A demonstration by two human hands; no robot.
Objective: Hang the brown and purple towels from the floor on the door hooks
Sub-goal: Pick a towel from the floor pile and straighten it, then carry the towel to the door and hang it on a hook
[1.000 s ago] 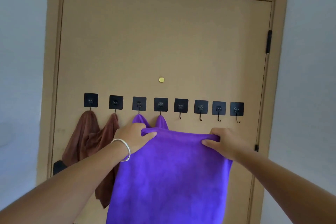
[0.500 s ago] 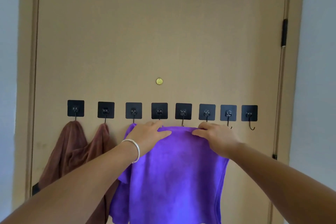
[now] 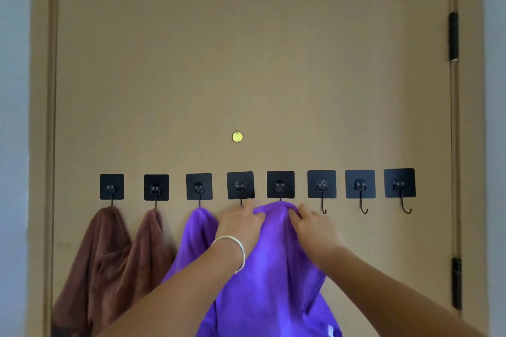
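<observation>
While both hands, left (image 3: 241, 223) and right (image 3: 315, 230), pinch the purple towel (image 3: 273, 268) at the fifth hook (image 3: 280, 185), the brown towel (image 3: 109, 249) already hangs left of it on two hooks. I judge the job nearly done: only letting go remains.

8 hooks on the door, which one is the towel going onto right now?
The fifth hook from the left: the purple towel bunches up directly beneath it, held by the left hand and right hand. The three hooks to its right are bare.
</observation>
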